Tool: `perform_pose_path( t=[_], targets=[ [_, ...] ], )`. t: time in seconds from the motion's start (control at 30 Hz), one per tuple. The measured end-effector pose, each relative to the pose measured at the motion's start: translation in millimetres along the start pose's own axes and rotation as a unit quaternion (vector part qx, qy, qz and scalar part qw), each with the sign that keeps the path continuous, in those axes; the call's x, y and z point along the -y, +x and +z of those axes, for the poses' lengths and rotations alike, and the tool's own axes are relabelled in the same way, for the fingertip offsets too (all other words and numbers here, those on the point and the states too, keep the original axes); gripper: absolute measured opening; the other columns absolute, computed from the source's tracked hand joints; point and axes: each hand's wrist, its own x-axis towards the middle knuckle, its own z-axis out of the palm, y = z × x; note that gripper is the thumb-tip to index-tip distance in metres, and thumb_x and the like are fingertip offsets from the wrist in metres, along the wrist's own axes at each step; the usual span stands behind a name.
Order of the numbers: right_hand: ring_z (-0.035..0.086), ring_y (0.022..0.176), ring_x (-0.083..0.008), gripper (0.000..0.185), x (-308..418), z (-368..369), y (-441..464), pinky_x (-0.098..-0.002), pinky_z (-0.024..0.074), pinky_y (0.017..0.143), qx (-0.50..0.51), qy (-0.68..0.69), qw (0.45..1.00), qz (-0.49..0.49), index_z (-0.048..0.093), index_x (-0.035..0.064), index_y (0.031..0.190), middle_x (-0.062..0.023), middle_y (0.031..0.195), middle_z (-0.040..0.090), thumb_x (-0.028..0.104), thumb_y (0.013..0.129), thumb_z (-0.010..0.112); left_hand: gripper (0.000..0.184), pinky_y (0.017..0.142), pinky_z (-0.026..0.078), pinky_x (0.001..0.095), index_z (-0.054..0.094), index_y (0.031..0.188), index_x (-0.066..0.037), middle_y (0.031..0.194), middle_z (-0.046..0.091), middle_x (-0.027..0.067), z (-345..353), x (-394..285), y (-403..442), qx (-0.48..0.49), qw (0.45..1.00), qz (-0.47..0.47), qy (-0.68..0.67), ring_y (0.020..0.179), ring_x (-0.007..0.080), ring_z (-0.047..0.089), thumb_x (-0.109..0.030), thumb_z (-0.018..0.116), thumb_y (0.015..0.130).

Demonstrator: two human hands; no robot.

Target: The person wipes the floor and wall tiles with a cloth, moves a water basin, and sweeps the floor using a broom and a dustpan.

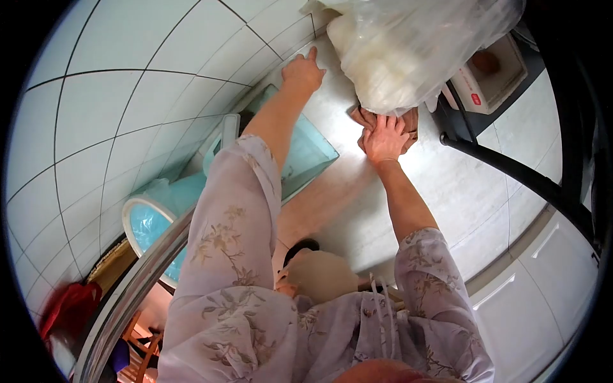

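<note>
Head view, brown cloth (412, 126) directly beneath right hand (385, 138), fingers spread, left hand (304, 71) loosely unclenched near wall (169, 96)

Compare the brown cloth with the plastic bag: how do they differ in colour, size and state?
The cloth is brown and looks opaque; the bag is whitish and partly see-through. The bag looks far larger than the cloth. The cloth lies under the spread right grip; the bag is under neither hand. Both are creased.
</note>
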Motion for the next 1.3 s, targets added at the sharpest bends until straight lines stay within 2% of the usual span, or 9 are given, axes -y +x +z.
perform_pose_path(
  t=[0.13, 0.27, 0.43, 0.67, 0.77, 0.9, 1.0, 1.1, 1.3],
  targets=[
    [0.033, 0.122, -0.0317, 0.045, -0.3, 3.3, 1.0, -0.0543, 0.0321, 0.083, 0.003, -0.003, 1.0, 0.002, 0.049, 0.012, 0.113, -0.0117, 0.12, 0.047, 0.034, 0.075, 0.058, 0.072, 0.089, 0.042, 0.0484, 0.026, 0.141, -0.019, 0.129, 0.041, 0.0153, 6.1, -5.9, -30.4, 0.011, 1.0, -0.015, -0.023, 0.12, 0.0306, 0.042, -0.041, 0.06, 0.082],
    [0.032, 0.123, -0.0318, 0.046, -0.5, 1.0, 2.0, -0.0542, 0.0323, 0.083, -0.009, -0.007, 1.0, -0.005, 0.049, 0.0116, 0.113, -0.0105, 0.119, 0.048, 0.034, 0.074, 0.059, 0.098, 0.102, 0.025, 0.0556, 0.015, 0.144, -0.014, 0.146, 0.01, 0.0207, 59.3, -26.3, -77.5, -0.044, 0.995, -0.035, -0.086, 0.136, 0.0367, 0.01, -0.045, 0.072, 0.07],
    [0.036, 0.12, -0.0319, 0.044, -2.7, 0.6, 2.4, -0.0537, 0.0328, 0.083, -0.013, 0.01, 1.0, -0.019, 0.051, 0.0118, 0.112, -0.0108, 0.118, 0.049, 0.03, 0.073, 0.06, 0.141, 0.107, 0.003, 0.0574, -0.011, 0.144, -0.014, 0.144, -0.025, 0.0256, 62.9, -34.3, -107.2, 0.129, 0.989, 0.001, -0.077, 0.133, 0.0429, -0.022, -0.056, 0.082, 0.046],
    [0.029, 0.131, -0.0238, 0.044, 84.3, -9.5, 79.0, -0.0537, 0.0284, 0.098, -0.006, 0.175, 0.917, -0.357, 0.051, 0.0207, 0.119, -0.0001, 0.142, 0.035, 0.013, 0.076, 0.054, 0.121, 0.106, -0.007, 0.0578, 0.005, 0.146, -0.014, 0.151, -0.013, 0.0145, 77.4, -34.8, -99.9, 0.181, 0.983, 0.006, -0.004, 0.133, 0.0435, -0.021, -0.061, 0.072, 0.057],
    [0.03, 0.131, -0.0235, 0.048, 133.5, -1.4, 110.6, -0.0546, 0.0279, 0.098, 0.032, 0.124, 0.965, -0.23, 0.047, 0.0213, 0.123, 0.0015, 0.142, 0.034, 0.013, 0.076, 0.055, 0.106, 0.106, -0.008, 0.0573, 0.003, 0.146, -0.016, 0.151, -0.012, 0.0148, 104.4, -29.2, -99.2, 0.073, 0.997, 0.011, -0.013, 0.134, 0.042, -0.021, -0.06, 0.06, 0.069],
    [0.027, 0.133, -0.0272, 0.046, 137.6, 6.4, 124.3, -0.0483, 0.0303, 0.103, 0.022, 0.101, 0.972, -0.213, 0.045, 0.0207, 0.126, -0.0024, 0.143, 0.033, 0.018, 0.081, 0.053, 0.097, 0.106, -0.008, 0.0574, 0.001, 0.146, -0.016, 0.151, -0.012, 0.0151, 87.0, -33.5, -98.2, 0.124, 0.992, 0.004, 0.011, 0.134, 0.0415, -0.02, -0.06, 0.05, 0.075],
    [0.034, 0.126, -0.029, 0.052, 117.3, 42.6, 142.8, -0.0538, 0.0291, 0.096, -0.095, 0.288, 0.947, -0.104, 0.044, 0.0218, 0.126, -0.007, 0.137, 0.039, 0.019, 0.076, 0.057, 0.111, 0.106, -0.005, 0.058, -0.004, 0.146, -0.017, 0.149, -0.016, 0.0186, 84.2, -35.7, -102.2, 0.124, 0.992, -0.017, 0.024, 0.135, 0.042, -0.018, -0.057, 0.064, 0.068],
    [0.034, 0.126, -0.0291, 0.052, 56.4, 22.7, 137.2, -0.0533, 0.029, 0.096, -0.054, 0.197, 0.978, -0.046, 0.044, 0.0214, 0.127, -0.0072, 0.137, 0.039, 0.022, 0.077, 0.057, 0.148, 0.107, 0.002, 0.0587, -0.015, 0.143, -0.018, 0.145, -0.022, 0.0258, 59.7, -40.8, -108.0, 0.122, 0.989, -0.022, -0.081, 0.135, 0.0427, -0.017, -0.043, 0.088, 0.04],
    [0.034, 0.126, -0.0292, 0.051, 17.9, -1.7, 110.9, -0.0522, 0.0289, 0.097, -0.006, 0.022, 0.999, -0.047, 0.043, 0.0208, 0.129, -0.0078, 0.138, 0.039, 0.026, 0.08, 0.055, 0.149, 0.106, 0.002, 0.0585, -0.016, 0.143, -0.018, 0.145, -0.022, 0.0249, 68.1, -40.6, -105.5, 0.109, 0.992, -0.023, -0.054, 0.135, 0.0424, -0.017, -0.05, 0.086, 0.039]
  ],
)
